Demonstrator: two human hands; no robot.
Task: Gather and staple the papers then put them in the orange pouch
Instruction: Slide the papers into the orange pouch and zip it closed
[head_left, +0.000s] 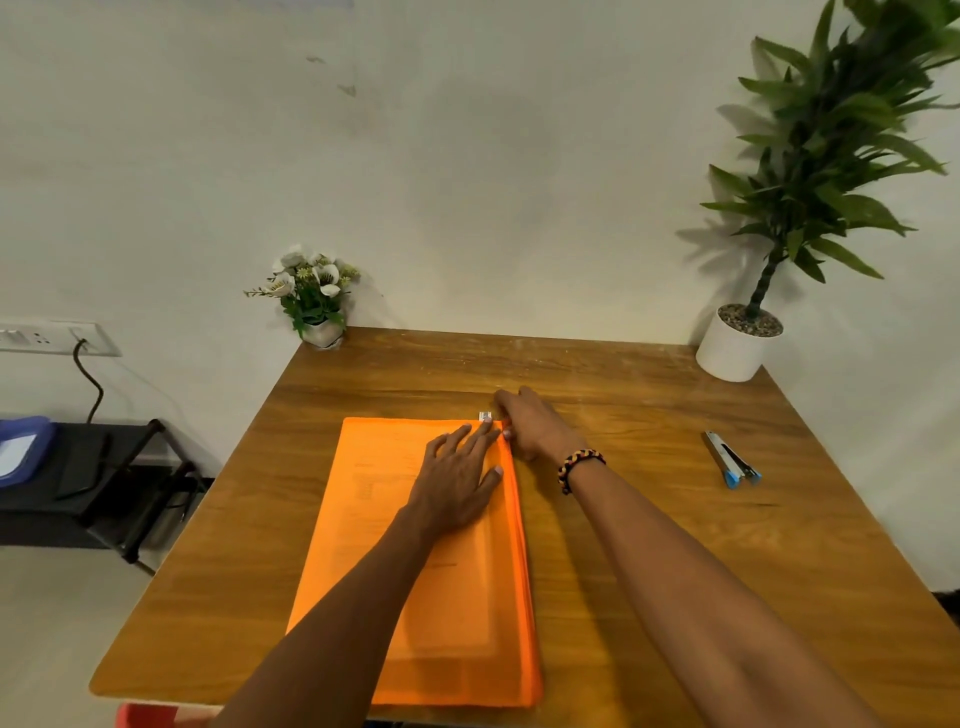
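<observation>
filling the lower half of the view is a wooden table (649, 545) with warm streaked grain, pushed against a pale wall (467, 156). a small pot of white flowers (311, 296) stands at its far left corner, a tall leafy plant (810, 171) in a round white pot at the far right. the orange pouch (395, 597), flat, smooth and rectangular, lies lengthwise at the table's middle, faint printed papers (374, 483) showing through it. the left hand (457, 473) lies on it with fingers spread flat. the right hand (530, 423), a braided bracelet (579, 465) on its wrist, pinches at the small metal zipper tab (485, 416) on the far right corner. a metal stapler (730, 460) with blue ends lies well apart, right.
</observation>
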